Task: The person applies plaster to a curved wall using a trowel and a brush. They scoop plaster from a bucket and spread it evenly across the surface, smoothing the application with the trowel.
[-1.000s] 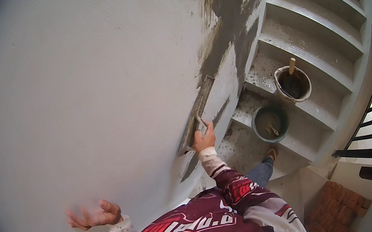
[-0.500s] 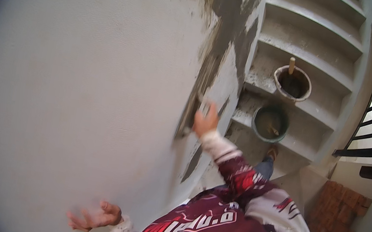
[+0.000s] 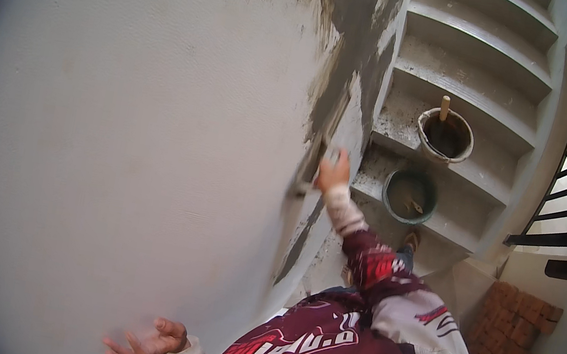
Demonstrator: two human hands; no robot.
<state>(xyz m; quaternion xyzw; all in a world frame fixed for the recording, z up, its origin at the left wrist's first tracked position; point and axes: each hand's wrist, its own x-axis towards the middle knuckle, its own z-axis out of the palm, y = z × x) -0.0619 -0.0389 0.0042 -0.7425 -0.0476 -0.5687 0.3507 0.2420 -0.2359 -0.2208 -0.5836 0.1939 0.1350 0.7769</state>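
Observation:
My right hand (image 3: 333, 172) is closed round the handle of a long, narrow plastering trowel (image 3: 307, 173), its blade against the wall (image 3: 143, 116). The blade is somewhat blurred and seen nearly edge-on. It lies over the border between pale, smooth wall and a dark grey, unfinished strip (image 3: 356, 13) with ragged edges. Low on the left, my left hand (image 3: 155, 340) is open in front of the wall, its fingers spread and partly blurred, holding nothing.
Stairs (image 3: 469, 73) rise on the right. On them stand a pale-rimmed bucket (image 3: 422, 139) with a wooden-handled tool (image 3: 445, 108) and a green bucket (image 3: 388, 198) holding murky liquid and a small tool. A dark railing (image 3: 551, 235) and stacked bricks (image 3: 511, 339) lie farther right.
My right hand and the trowel have shifted to the right and slightly up along the wall. My left hand has dropped a little, still spread.

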